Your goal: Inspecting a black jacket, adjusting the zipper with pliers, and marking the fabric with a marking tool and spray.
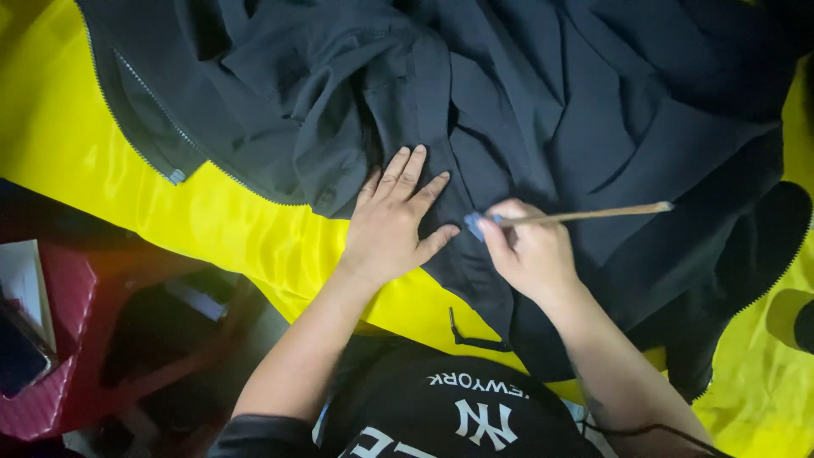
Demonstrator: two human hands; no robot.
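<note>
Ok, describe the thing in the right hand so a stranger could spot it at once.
Find the crumpled dark zippered garment spread over the shiny yellow cloth. Near its middle, the right hand pinches a thin pale wooden stick with a small blue tip pressed to the fabric: the only straight, light-coloured thing there.

A yellow sheet (220, 225), glossy and creased, covers the work surface from the upper left of the frame down to the lower right. A black jacket (543, 110) lies rumpled directly on it and fills most of the upper and middle frame. Its zipper edge (140, 102) runs down the upper left, and another zipper edge (776, 280) curves along the right side.
</note>
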